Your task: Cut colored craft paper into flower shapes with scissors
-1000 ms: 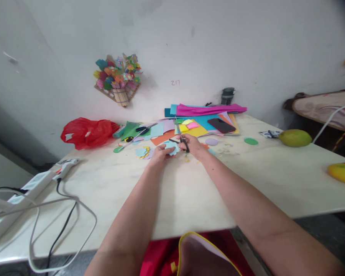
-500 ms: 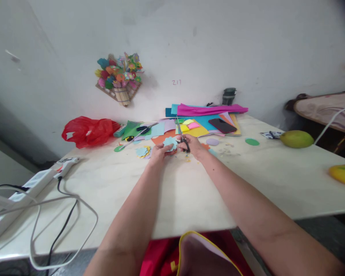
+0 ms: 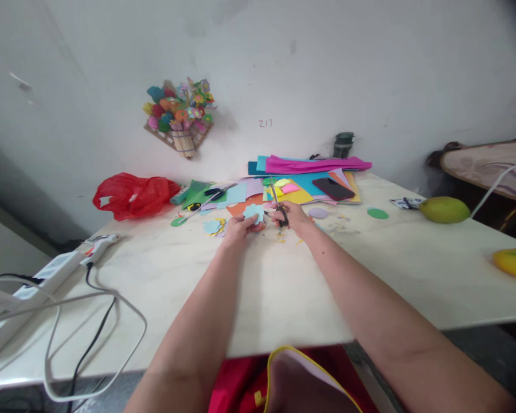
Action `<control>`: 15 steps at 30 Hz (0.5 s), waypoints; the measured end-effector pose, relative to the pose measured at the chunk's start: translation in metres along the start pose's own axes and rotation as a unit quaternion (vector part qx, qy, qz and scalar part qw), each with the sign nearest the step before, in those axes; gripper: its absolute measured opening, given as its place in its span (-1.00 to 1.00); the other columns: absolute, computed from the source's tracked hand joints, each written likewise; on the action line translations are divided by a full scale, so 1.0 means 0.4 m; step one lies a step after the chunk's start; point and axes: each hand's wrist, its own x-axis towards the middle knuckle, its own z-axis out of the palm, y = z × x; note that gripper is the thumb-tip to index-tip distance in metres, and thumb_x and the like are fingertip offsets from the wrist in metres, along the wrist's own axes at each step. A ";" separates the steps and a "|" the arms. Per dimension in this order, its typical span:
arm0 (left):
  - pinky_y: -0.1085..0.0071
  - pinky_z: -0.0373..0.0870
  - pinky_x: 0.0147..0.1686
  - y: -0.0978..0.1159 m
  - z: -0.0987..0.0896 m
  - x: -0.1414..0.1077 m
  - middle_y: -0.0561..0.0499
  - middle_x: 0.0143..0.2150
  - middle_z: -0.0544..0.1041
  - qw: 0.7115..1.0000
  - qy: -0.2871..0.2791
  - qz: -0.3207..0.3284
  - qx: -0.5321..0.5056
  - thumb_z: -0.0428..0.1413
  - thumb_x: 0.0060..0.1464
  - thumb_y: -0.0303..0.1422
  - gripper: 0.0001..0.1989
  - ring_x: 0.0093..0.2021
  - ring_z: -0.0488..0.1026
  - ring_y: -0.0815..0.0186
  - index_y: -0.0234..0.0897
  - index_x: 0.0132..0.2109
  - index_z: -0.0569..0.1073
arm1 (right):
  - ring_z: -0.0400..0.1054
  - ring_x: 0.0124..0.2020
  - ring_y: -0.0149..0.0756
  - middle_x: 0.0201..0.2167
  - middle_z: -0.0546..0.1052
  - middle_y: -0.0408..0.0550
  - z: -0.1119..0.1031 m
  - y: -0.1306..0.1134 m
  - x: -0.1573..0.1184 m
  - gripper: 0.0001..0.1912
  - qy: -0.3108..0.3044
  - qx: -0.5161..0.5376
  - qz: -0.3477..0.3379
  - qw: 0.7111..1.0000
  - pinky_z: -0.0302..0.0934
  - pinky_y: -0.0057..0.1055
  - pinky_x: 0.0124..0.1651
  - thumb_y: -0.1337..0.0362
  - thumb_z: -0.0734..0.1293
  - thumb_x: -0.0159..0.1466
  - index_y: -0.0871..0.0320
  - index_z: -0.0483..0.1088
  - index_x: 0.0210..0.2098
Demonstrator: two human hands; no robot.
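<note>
My left hand (image 3: 239, 228) pinches a light blue paper flower (image 3: 253, 214) with a scalloped edge, held just above the table. Close on its right, my right hand (image 3: 293, 219) is closed around dark-handled scissors (image 3: 282, 215), whose blades point away toward the wall. A small gap separates the scissors from the flower's edge. Left of my left hand lies a stack of cut paper flowers (image 3: 214, 227), light blue on top with yellow beneath. A lilac paper oval (image 3: 318, 213) and small paper scraps (image 3: 281, 236) lie by my right hand.
Behind my hands are coloured paper sheets (image 3: 303, 197), a phone (image 3: 333, 189) and a second pair of scissors (image 3: 217, 193). A red plastic bag (image 3: 133, 195) stands at left, above a power strip (image 3: 47, 278) with cables. A green mango (image 3: 445, 210) sits at right.
My right hand and the scissors have shifted slightly right, away from the paper flower. The flower stays in my left hand, almost unmoved.
</note>
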 end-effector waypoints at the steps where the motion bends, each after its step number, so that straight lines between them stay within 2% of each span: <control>1: 0.30 0.54 -0.29 0.002 0.001 -0.001 -0.12 -0.42 0.60 1.000 -0.002 -0.003 0.005 0.40 -0.26 -0.32 -0.72 -0.44 0.54 0.27 -0.39 -0.37 0.56 | 0.30 -0.67 -0.43 -0.62 0.47 -0.17 0.001 -0.002 -0.001 -0.64 -0.001 0.001 0.002 1.000 -0.07 -0.57 -0.69 0.32 0.48 -0.07 0.18 0.36 -0.29; 8: 0.38 0.50 -0.34 0.015 0.008 -0.010 -0.10 -0.42 0.59 1.000 -0.017 -0.008 0.025 0.41 -0.27 -0.28 -0.68 -0.49 0.49 0.35 -0.40 -0.37 0.57 | 0.30 -0.64 -0.43 -0.65 0.42 -0.22 0.008 -0.015 -0.007 -0.62 0.018 0.004 -0.003 1.000 0.00 -0.57 -0.65 0.35 0.50 -0.12 0.18 0.36 -0.32; 15: 0.46 0.39 -0.46 0.013 0.004 -0.012 -0.07 -0.43 0.58 0.997 -0.040 0.000 0.064 0.40 -0.29 -0.24 -0.67 -0.51 0.44 0.38 -0.36 -0.39 0.58 | 0.31 -0.63 -0.42 -0.64 0.40 -0.25 0.008 -0.008 0.002 -0.58 0.004 0.020 -0.039 0.999 0.07 -0.54 -0.60 0.25 0.52 -0.16 0.17 0.36 -0.32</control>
